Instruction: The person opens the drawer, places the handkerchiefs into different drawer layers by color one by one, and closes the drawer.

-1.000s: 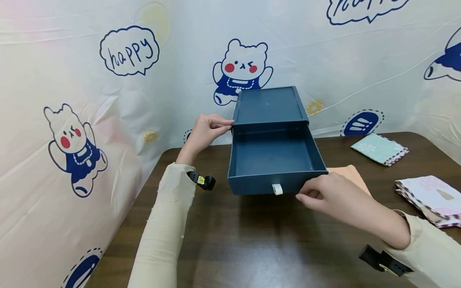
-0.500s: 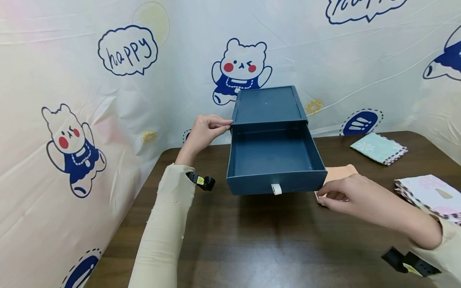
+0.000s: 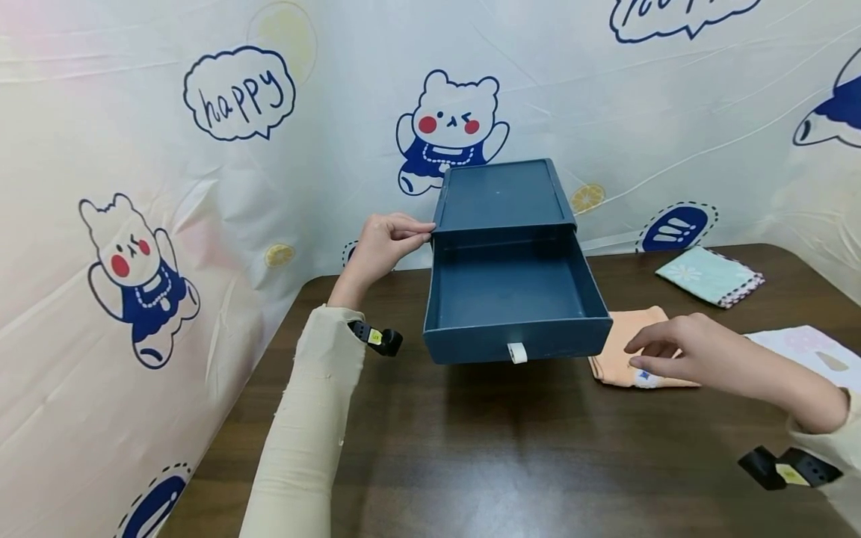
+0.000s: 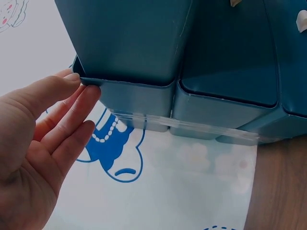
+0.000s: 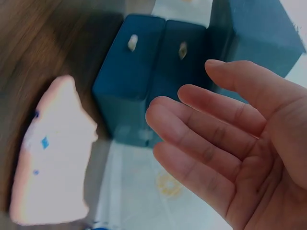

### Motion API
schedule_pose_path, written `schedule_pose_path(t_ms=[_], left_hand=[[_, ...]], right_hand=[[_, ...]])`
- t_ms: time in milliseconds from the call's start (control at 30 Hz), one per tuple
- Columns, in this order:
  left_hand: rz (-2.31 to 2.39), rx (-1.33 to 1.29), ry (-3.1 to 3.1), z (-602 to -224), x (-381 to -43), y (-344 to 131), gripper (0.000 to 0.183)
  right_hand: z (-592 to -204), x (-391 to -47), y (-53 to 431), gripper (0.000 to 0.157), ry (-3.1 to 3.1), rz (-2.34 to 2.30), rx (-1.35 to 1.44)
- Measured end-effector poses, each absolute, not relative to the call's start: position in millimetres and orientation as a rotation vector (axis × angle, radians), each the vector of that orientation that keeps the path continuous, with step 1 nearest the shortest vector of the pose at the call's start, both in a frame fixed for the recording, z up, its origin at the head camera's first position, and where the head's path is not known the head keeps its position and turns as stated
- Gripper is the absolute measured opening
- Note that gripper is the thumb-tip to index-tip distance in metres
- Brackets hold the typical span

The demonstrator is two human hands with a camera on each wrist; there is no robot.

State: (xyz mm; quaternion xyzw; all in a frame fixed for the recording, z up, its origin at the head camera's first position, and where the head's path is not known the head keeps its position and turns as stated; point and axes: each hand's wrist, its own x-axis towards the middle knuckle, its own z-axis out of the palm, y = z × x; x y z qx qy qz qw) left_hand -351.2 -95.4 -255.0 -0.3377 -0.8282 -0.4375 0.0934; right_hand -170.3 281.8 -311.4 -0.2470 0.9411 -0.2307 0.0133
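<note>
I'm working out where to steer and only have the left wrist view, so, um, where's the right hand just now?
Observer: The head view shows the right hand to the right of the open drawer, in front of part of a peach cloth.
Operator: Has it got hold of that cloth?
Observer: No, in the right wrist view its fingers are apart from the cloth and hold nothing.
Operator: Does the open drawer have a pull?
Observer: Yes, a white tab near the middle of its front.
</note>
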Motion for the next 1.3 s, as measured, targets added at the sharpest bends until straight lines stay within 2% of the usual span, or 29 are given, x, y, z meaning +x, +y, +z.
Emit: schedule_pose_path(t_ms=[233,467,867,1300], left_hand=[[-1.307,-0.997,-2.461,-254.8,-350.3,-94.3,0.021],[-1.305,-0.999,-2.471,-254.8,-351.0,-91.9,0.021],[-1.313,-1.005,-2.464,-254.3,-350.3,-91.1,0.020],[-1.291,-1.010,-2.471,-253.0,-350.6,-88.5,0.021]], right_hand=[[-322.9,-186.6,315.1,0.024,2.840,-0.823,-0.527],[-336.4,-200.4,338.4,0.028,2.813,-0.847,-0.401],[-353.1,-216.9,363.8,0.043,2.705,-0.934,-0.150],[-372.0,-233.4,381.3,0.047,2.480,-1.087,0.163]])
